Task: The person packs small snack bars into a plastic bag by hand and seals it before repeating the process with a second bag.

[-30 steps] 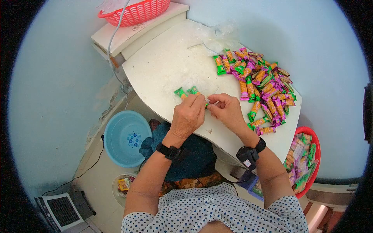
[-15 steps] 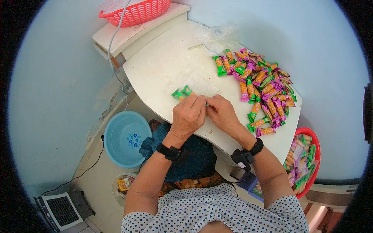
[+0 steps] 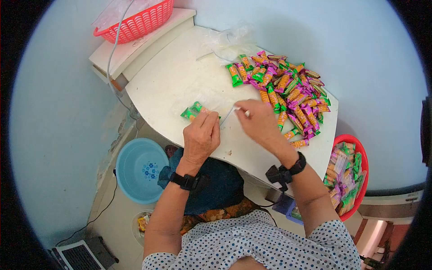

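My left hand (image 3: 201, 137) is closed near the table's front edge, pinching the near end of a clear plastic bag. Green-ended snack packets (image 3: 196, 109) show inside the bag, past my fingertips. To the right, my right hand (image 3: 259, 122) is closed in a pinch, slightly blurred, on a thin pale strip (image 3: 227, 115) that slants down towards my left hand. Whether the strip is fastened to the bag cannot be made out. Just beyond my right hand lies a heap of loose snack packets (image 3: 294, 92) with green or purple ends.
The white table (image 3: 166, 74) has crumpled clear plastic (image 3: 229, 39) at its back edge. A red basket (image 3: 146, 22) stands on a ledge at back left. Filled bags sit in a red basin (image 3: 365, 173) at right. A blue basin (image 3: 128, 173) stands at lower left.
My hands, together before, are now apart. The right one has moved off to the right, with the pale strip now showing between them. The whole view has shifted slightly.
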